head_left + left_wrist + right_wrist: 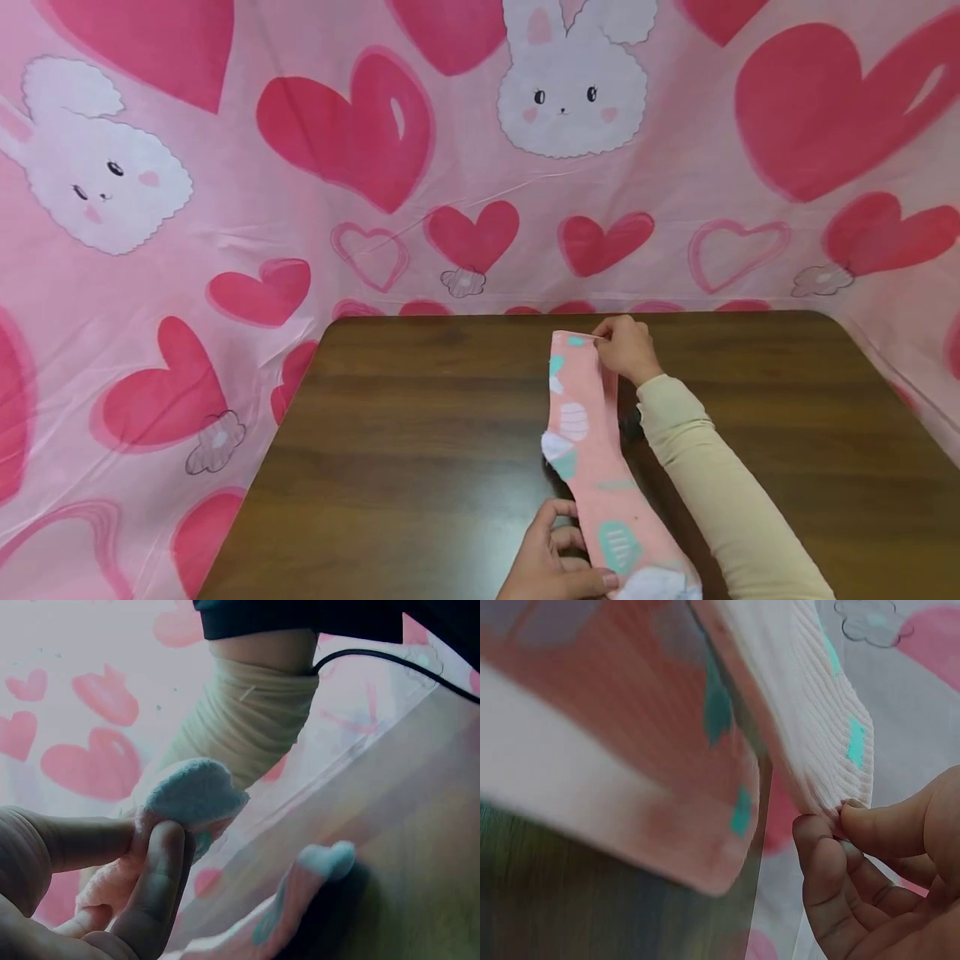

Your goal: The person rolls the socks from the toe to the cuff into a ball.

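Hands: both grip one pink sock [600,467], one at each end, stretched lengthwise on the desk [420,433].
Left hand [555,562]: at the toe end, nearest the person. Thumb and fingers [154,877] are curled and pinch the white toe tip [196,791]; firm hold.
Right hand [626,348]: at the cuff end, farthest from the person. Thumb and forefinger [821,862] pinch the ribbed cuff edge [832,787]; other fingers loosely curled beneath.
Sock position: central on the desk, slightly right of its middle, running from the near edge towards the far edge. A second layer shows along its right side; whether this is a second sock cannot be told.
Step in hand (judgement): sock being pulled flat and aligned end to end.
Next move calls for (judgement): keeping both pinches, matching the edges evenly, then lowering the cuff onto the desk.
Surroundings: heart-and-rabbit printed cloth [375,133] stands behind and beside the desk.
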Demonstrator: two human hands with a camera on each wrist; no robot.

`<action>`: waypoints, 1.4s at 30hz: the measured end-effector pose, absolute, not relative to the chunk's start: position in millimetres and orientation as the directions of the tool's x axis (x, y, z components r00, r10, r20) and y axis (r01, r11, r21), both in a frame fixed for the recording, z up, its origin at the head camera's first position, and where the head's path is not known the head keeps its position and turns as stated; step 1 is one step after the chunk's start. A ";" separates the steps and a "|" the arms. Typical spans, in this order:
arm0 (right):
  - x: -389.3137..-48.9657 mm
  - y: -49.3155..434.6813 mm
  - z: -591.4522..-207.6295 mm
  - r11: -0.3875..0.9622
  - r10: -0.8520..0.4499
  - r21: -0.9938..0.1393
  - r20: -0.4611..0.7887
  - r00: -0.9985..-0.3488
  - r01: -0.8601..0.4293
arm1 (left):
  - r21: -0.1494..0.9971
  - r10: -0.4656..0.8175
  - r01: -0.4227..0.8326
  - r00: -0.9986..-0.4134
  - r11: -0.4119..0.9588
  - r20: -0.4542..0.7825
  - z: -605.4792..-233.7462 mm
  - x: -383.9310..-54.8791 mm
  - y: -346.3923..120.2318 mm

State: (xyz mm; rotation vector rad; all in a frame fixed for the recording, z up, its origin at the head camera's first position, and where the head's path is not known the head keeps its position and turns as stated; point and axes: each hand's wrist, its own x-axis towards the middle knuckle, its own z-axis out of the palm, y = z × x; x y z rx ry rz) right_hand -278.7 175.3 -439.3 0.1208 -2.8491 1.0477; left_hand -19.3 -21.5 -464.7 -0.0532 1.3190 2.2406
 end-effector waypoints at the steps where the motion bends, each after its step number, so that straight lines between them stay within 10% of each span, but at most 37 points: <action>1: -278.2 178.7 -439.5 0.761 -0.036 -0.640 0.126 -0.991 -0.109 | 0.797 0.434 -0.467 -0.853 -0.382 -0.292 -464.1 -19.4 -18.8; 42: -265.9 199.9 -472.8 0.759 0.021 -0.651 0.044 -0.999 -0.013 | 0.796 0.520 -0.497 -0.807 -0.345 -0.279 -505.6 -16.2 -1.0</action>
